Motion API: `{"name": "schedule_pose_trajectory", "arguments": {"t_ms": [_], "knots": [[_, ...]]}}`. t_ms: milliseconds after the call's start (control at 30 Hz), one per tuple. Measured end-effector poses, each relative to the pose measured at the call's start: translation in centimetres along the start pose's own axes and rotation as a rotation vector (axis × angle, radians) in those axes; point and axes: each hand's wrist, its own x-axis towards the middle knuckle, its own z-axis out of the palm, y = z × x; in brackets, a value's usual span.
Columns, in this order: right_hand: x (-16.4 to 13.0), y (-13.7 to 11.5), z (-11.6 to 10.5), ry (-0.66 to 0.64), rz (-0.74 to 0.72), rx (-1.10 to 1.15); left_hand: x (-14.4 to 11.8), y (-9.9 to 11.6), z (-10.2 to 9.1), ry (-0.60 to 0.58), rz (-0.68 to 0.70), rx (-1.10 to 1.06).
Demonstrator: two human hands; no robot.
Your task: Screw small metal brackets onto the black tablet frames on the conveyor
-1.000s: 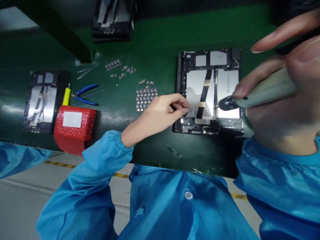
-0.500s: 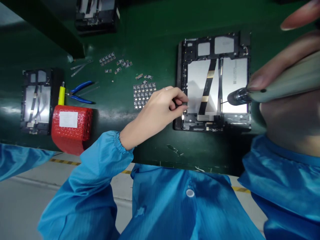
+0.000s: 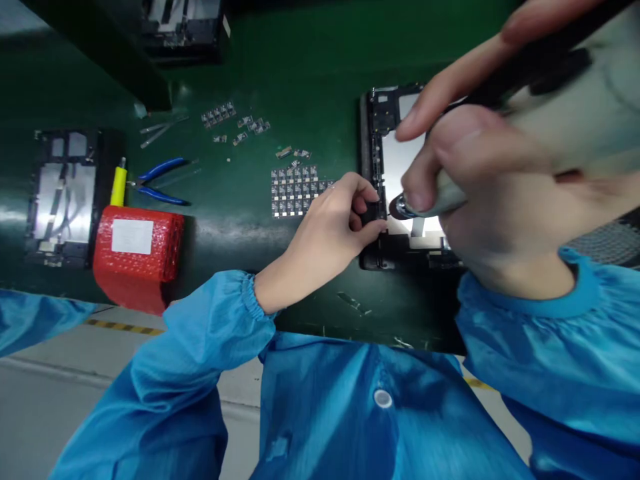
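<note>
My right hand is wrapped round a pale electric screwdriver, partly blurred. Its dark nose and thin bit point at the left edge of an opened tablet, close to my left fingertips. My left hand rests at that edge with fingers curled and thumb brought in; what lies between the fingertips, if anything, is hidden. The tablet lies on a dark block with its black frame and silvery inside showing, and my right hand covers much of it. Rows of small circuit boards lie just left of my left hand.
Further left are loose small boards, blue-handled pliers, a yellow-handled tool and a red bubble-wrap bundle. Another opened tablet lies at far left, another at the back. A green post stands upper left.
My right hand has swung left with the screwdriver, bringing its bit from the tablet's right half to its left edge. My left hand stays at that edge. The whole view has shifted slightly.
</note>
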Motion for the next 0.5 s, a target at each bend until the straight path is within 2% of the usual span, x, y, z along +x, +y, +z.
{"name": "schedule_pose_trajectory", "arguments": {"t_ms": [67,133,500], "knots": [[-0.2,1.7,-0.3,-0.154,-0.19,-0.103,-0.1,0.1,0.1,0.014,-0.022,-0.016],[-0.3,2.5,-0.3,-0.197,-0.195,-0.146,-0.2,0.3,0.1,0.017,-0.047,-0.032],[-0.5,2.6,-0.4,-0.146,-0.144,-0.178,0.0,0.6,0.1,0.002,-0.046,-0.024]]}}
